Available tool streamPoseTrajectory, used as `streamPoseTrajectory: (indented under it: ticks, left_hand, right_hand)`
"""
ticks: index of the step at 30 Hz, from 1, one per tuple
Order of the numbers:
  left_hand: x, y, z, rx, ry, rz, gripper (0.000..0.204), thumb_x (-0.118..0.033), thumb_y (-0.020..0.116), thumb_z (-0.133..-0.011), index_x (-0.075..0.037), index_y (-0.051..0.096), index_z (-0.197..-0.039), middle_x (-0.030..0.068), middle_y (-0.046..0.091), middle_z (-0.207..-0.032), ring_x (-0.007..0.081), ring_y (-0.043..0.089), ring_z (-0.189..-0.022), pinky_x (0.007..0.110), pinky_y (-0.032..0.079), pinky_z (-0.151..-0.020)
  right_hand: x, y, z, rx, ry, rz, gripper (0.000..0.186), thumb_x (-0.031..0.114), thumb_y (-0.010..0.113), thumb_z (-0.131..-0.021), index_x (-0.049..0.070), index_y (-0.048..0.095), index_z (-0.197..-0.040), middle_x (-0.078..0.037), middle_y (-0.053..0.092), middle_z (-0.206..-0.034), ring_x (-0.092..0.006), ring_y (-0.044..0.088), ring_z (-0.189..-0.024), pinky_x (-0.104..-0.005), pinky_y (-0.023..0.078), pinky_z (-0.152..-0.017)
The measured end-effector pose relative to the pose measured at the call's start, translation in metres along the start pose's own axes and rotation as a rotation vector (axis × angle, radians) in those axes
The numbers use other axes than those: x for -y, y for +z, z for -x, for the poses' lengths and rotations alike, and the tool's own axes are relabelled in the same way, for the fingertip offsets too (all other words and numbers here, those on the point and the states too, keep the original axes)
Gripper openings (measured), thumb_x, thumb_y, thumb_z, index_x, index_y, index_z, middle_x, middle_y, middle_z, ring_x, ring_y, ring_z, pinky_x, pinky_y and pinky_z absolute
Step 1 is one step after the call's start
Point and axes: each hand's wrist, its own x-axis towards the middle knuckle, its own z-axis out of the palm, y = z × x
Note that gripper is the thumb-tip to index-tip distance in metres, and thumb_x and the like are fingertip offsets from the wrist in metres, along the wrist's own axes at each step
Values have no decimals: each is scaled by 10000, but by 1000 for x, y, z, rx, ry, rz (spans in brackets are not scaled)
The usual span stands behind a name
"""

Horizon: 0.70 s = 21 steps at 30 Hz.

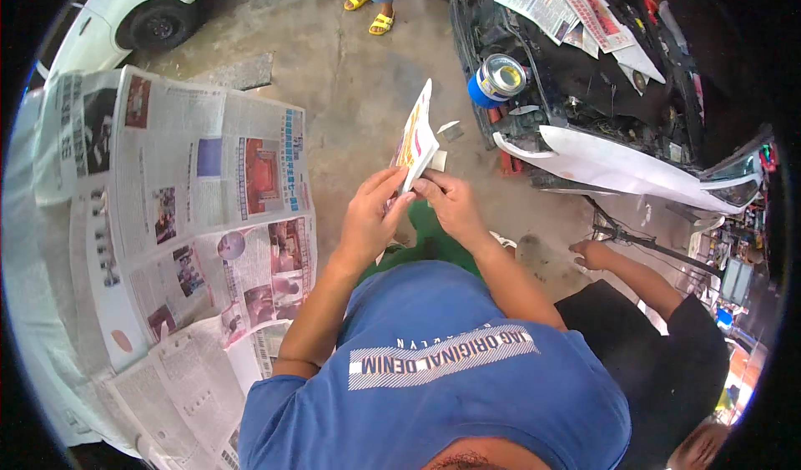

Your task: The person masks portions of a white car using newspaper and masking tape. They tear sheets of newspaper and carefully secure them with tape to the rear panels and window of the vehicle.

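- Blue T-shirt (459, 399) of the wearer is nearest to my camera, and from my remote seat I see it filling the lower middle.
- Newspaper sheets (188, 245) cover a large shape on the left; what is under them is hidden from me. I judge that this covering is done over a wide part; how much is left, I cannot tell.
- Engine bay (584, 94) lies open at the upper right, with loose newspaper pages (542, 7) on top.
- Co-worker (651, 353) in black sits or stands at the right, one arm reaching out, apart from the wearer's hands.
- White car (100, 27) shows partly at the upper left.
- White curved panel (609, 157) runs along the near edge of the engine bay.
- Left hand (371, 207) pinches the lower edge of the folded sheet (417, 140) between thumb and fingers.
- Right hand (450, 207) has its thumb and forefinger closed at the lower corner; its other fingers are curled.
- This folded sheet, white with yellow and magenta print, is tilted up above the floor; I judge it gripped but not yet laid down.
- Blue tin (498, 80) rests at the engine bay's edge.
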Motion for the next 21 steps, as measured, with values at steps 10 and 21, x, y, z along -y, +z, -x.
streamPoseTrajectory:
  ticks: [10,21]
  left_hand:
    - [-21,-25,65,-54,8,-22,225,-65,655,-966,4,696,-1175,174,724,-1086,361,707,-938,402,566,-848]
    - [32,-96,16,-443,5,246,69,-20,594,-945,-6,647,-987,90,700,-988,148,636,-874,332,513,-756]
  right_hand:
    - [-20,37,49,-2,-47,-38,346,235,606,-1043,-59,709,-1195,-96,751,-1040,-151,699,-945,-314,555,-874]
    - [-53,9,30,-287,-142,-59,353,189,680,-959,-45,688,-1224,-120,743,-1099,-182,686,-999,-346,530,-897]
